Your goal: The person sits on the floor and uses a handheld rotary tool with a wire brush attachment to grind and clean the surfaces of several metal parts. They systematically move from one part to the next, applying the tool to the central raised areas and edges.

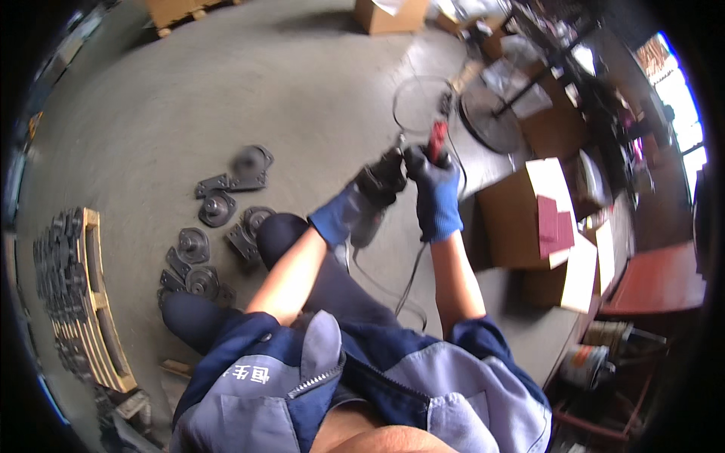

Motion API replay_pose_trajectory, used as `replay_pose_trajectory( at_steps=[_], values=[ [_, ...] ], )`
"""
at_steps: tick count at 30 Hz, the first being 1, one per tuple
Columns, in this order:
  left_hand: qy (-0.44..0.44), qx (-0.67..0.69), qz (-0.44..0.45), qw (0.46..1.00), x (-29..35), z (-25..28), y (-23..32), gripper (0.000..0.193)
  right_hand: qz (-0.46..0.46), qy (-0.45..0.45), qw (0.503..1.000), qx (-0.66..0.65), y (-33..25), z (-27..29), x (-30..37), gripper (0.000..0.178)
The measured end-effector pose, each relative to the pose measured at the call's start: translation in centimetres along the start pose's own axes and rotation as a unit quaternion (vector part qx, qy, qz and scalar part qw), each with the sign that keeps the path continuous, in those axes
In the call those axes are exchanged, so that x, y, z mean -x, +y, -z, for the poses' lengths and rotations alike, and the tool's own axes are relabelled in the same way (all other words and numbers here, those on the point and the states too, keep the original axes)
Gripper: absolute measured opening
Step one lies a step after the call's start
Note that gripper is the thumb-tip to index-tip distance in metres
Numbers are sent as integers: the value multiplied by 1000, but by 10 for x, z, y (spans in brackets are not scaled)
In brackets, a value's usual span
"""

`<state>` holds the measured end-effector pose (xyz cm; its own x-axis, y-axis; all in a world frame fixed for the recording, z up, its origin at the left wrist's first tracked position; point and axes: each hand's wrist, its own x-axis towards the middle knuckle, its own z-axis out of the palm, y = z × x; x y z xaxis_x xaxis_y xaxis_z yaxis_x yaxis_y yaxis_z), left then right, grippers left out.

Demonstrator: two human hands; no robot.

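My left hand, in a dark glove with a blue cuff, is closed, and a small silvery tip sticks up from its fingers. What else it grips is hidden. Close beside it, my right hand, gloved alike, is wrapped round a red-bodied tool whose exact kind I cannot make out. Beyond the hands, a thin black cable loops on the floor. Below the left hand is a blurred grey rounded shape. Several dark metal brackets with round hubs lie on the floor by my left knee.
A wooden pallet stacked with dark metal parts stands at the left. On the right are open cardboard boxes, a round black stand base and a red metal surface. Another carton sits at the far side.
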<state>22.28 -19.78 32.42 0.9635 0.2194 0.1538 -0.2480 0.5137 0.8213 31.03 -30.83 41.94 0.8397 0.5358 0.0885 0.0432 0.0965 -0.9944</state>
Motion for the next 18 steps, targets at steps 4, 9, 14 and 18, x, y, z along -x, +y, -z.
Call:
replay_pose_trajectory(
  at_steps=[4,9,14,18],
  values=[
    [-36,-74,-24,996,-9,-10,5,32,26,5,998,-48,5,15,2,14],
    [-13,-85,4,996,13,6,1,32,-46,-178,979,91,-16,12,-10,14],
    [-25,-81,11,996,17,-4,-6,31,-168,-286,916,227,-51,21,-10,14],
    [-32,-89,12,995,21,-10,-5,31,-161,-294,938,84,-51,22,0,36]
  ],
)
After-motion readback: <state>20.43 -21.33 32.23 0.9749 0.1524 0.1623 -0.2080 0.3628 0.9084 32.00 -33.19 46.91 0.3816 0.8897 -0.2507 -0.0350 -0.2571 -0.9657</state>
